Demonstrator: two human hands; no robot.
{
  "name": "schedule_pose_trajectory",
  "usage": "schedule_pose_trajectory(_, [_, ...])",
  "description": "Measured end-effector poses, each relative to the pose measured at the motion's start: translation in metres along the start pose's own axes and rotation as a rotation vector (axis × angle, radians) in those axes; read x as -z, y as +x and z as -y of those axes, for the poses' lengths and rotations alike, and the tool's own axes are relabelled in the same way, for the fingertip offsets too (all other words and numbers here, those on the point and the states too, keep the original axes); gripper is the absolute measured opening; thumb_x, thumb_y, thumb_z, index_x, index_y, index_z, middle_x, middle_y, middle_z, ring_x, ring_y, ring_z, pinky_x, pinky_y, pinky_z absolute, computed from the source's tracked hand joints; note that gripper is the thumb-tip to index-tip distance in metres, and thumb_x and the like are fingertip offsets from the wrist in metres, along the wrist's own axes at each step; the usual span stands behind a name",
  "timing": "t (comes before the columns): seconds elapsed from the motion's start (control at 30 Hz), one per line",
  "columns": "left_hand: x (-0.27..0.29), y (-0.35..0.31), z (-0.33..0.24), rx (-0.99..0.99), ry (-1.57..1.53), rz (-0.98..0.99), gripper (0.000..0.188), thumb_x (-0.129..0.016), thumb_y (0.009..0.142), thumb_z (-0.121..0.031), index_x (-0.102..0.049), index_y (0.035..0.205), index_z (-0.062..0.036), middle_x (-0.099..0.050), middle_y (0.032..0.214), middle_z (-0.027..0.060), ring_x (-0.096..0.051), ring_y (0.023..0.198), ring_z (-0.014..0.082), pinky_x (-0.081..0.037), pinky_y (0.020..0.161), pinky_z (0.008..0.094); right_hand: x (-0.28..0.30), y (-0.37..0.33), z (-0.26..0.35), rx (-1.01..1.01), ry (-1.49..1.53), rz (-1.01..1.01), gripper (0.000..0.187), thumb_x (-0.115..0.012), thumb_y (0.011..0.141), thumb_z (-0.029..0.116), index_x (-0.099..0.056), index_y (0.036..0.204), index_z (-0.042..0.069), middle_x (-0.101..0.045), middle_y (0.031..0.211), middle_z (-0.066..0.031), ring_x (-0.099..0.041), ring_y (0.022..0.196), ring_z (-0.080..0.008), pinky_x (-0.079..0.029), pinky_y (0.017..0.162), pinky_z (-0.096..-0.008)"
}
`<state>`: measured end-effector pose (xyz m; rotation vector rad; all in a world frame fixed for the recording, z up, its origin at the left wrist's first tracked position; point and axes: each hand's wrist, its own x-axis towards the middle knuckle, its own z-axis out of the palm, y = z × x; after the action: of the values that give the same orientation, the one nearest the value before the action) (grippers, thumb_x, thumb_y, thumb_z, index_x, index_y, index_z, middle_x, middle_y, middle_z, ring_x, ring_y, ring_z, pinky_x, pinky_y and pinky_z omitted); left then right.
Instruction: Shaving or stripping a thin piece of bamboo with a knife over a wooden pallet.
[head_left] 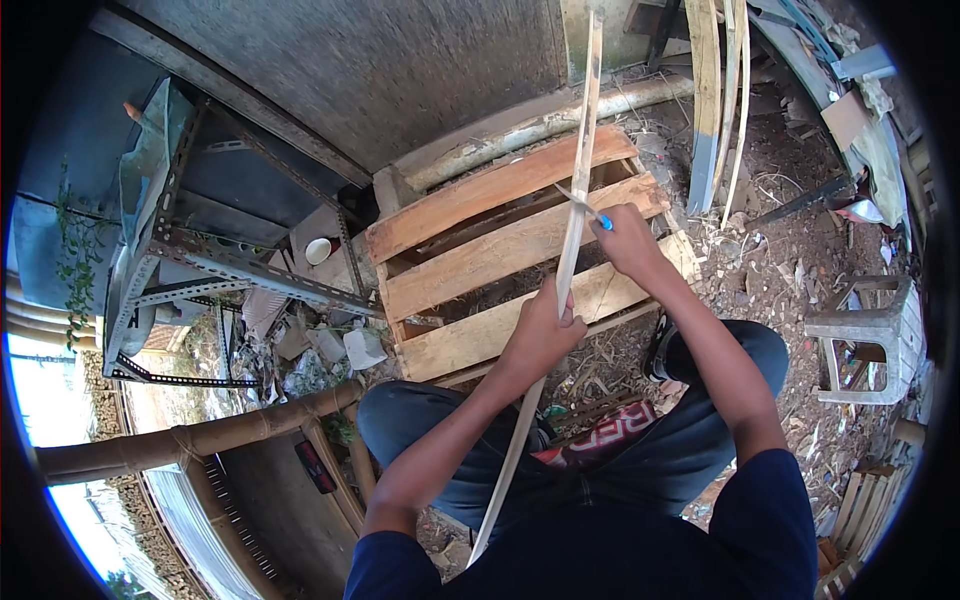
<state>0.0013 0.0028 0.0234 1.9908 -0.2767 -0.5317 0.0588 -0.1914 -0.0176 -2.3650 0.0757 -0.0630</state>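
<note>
A long, pale strip point(587, 110), which looks like split bamboo or wood, runs from between my legs up past the far side of a slatted wooden pallet point(510, 238). My left hand point(545, 325) is wrapped round the strip near the pallet's front slat. Farther up, my right hand point(628, 245) grips a knife point(605, 222) with a blue part showing at the handle. Its thin blade crosses the strip at an angle and appears to touch it. The fingers of my right hand partly hide the handle.
Several long strips point(706, 110) lean at the back right. A grey plastic stool point(865, 335) stands on the littered ground at right. To the left are a perforated metal frame point(250, 268), a white cup point(319, 250) and a bamboo pole point(220, 430).
</note>
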Motion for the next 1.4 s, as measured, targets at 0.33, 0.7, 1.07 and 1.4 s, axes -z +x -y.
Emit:
schedule_pose_trajectory(0.33, [-0.007, -0.002, 0.012, -0.098, -0.027, -0.059, 0.021, -0.06, 0.072, -0.005, -0.043, 0.085, -0.0043, -0.042, 0.062, 0.0028, -0.043, 0.058, 0.0118, -0.042, 0.058, 0.0297, -0.012, -0.014, 0.012, 0.168, -0.074, 0.126, 0.022, -0.055, 0.077, 0.014, -0.062, 0.067, -0.005, -0.058, 0.066, -0.0284, -0.06, 0.067, -0.0449, -0.048, 0.066, -0.0493])
schedule_pose_trajectory(0.7, [0.0, 0.007, 0.016, 0.074, -0.289, 0.011, 0.023, -0.058, 0.075, 0.0, -0.04, 0.088, -0.007, -0.041, 0.065, -0.0015, -0.043, 0.046, 0.0083, -0.036, 0.039, 0.025, -0.029, -0.031, 0.019, 0.229, 0.134, 0.399, 0.028, -0.057, 0.079, 0.016, -0.058, 0.067, -0.01, -0.056, 0.065, -0.0299, -0.06, 0.068, -0.0452, -0.047, 0.063, -0.0483])
schedule_pose_trajectory(1.07, [-0.003, 0.0, -0.009, 0.076, -0.421, 0.201, 0.025, -0.062, 0.082, -0.003, -0.039, 0.092, -0.0085, -0.042, 0.065, -0.0018, -0.042, 0.043, 0.006, -0.033, 0.036, 0.0231, 0.001, -0.011, 0.022, -0.342, 1.699, 0.196, 0.039, -0.04, 0.098, 0.044, -0.043, 0.072, 0.015, -0.025, 0.043, 0.0054, -0.022, 0.033, -0.006, -0.019, 0.034, -0.0213])
schedule_pose_trajectory(1.4, [-0.008, 0.005, -0.004, 0.291, -0.831, 0.304, 0.011, -0.047, 0.098, -0.019, -0.04, 0.1, -0.0116, -0.034, 0.064, -0.0044, -0.03, 0.046, 0.0034, -0.025, 0.039, 0.0198, -0.007, -0.012, 0.025, -0.243, 1.193, 0.148, 0.033, -0.06, 0.091, 0.032, -0.059, 0.076, 0.002, -0.036, 0.048, 0.0066, -0.03, 0.038, -0.0028, -0.022, 0.038, -0.0203])
